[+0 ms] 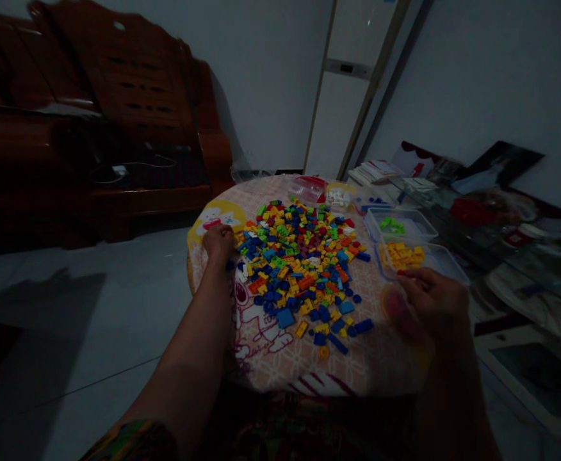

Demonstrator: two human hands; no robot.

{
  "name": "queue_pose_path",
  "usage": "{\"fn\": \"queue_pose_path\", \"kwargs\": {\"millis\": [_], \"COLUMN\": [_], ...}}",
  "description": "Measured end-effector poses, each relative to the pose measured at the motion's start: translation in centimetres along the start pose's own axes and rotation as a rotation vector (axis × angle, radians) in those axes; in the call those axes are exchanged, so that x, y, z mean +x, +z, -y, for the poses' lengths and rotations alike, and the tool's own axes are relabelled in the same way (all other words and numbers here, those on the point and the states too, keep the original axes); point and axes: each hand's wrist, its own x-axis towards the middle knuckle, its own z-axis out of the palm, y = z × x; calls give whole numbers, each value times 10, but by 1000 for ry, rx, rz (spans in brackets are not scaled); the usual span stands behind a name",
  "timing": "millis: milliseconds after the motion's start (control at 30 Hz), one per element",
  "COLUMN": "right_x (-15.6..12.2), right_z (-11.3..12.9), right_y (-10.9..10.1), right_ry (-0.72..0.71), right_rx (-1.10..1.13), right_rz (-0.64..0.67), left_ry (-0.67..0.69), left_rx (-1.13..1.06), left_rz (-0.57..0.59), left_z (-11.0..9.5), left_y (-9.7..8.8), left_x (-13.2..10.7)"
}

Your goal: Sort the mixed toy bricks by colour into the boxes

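A large heap of mixed toy building bricks (304,256) in blue, yellow, red, green and orange covers the middle of the round table. My left hand (219,243) rests at the heap's left edge with its fingers curled closed; what they hold, if anything, is hidden. On the right, my right hand (437,298) pinches a small red toy brick (400,273) by the near edge of a clear plastic box (446,261) with yellow bricks (403,255) in it. Directly behind that box, another clear box (417,225) contains bright green bricks (392,225).
A patterned tablecloth (367,365) covers the table. Along its far side are white pieces (339,197), a clear container (307,189) and a tray with blue pieces (375,203). A cluttered glass table (482,243) stands right; a wooden bench (150,109) stands back left.
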Motion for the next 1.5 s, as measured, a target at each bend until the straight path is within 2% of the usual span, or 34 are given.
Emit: {"fn": "queue_pose_path", "kwargs": {"millis": [67, 167, 233, 300, 367, 433, 500, 600, 767, 867, 1000, 1133, 1233, 1400, 1500], "right_x": [-5, -9, -11, -10, -8, -4, 3, 17, 54, 81, 108, 113, 107, 92, 79], "right_z": [-18, -38, -40, -31, -16, 1, 14, 22, 19, 16, 11, 4, 2, 10, 19], "right_y": [-18, -31, -31, -25, -13, 4, 25, 60, 114, 136, 154, 164, 165, 154, 144], "right_ry": [14, 39, 31, 3, -41, -82, -89, -59, -11, 21, 87, 136, 105, 15, -90], "right_rx": [-170, -414, -450, -363, -198, -49, 3, -82, -277, -365, -424, -429, -420, -384, -328], "right_rz": [-51, -85, -95, -112, -89, -9, 69, 124, 108, 135, 199, 280, 290, 275, 211], "left_ry": [3, 10, 19, 18, 12, 11, 8, 9, 21, 26, 40, 47, 38, 15, 3], "left_rx": [-13, -26, -27, -28, -24, -10, 0, -1, 4, 9, 18, 0, -10, 5, 6], "left_rz": [-19, -35, -34, -33, -33, -32, -17, 1, -14, -10, -12, -29, -37, 0, 4], "left_z": [0, 1, 1, 1, 1, 1, 0, 0, 3, 6, 10, 11, 9, 3, 3], "left_y": [1, 2, 2, 2, 1, 0, -1, -2, 1, 2, 4, 5, 5, -1, -2], "left_x": [0, 0, 1, 1, 2, 1, 0, -1, 2, 4, 8, 9, 7, 3, 2]}}
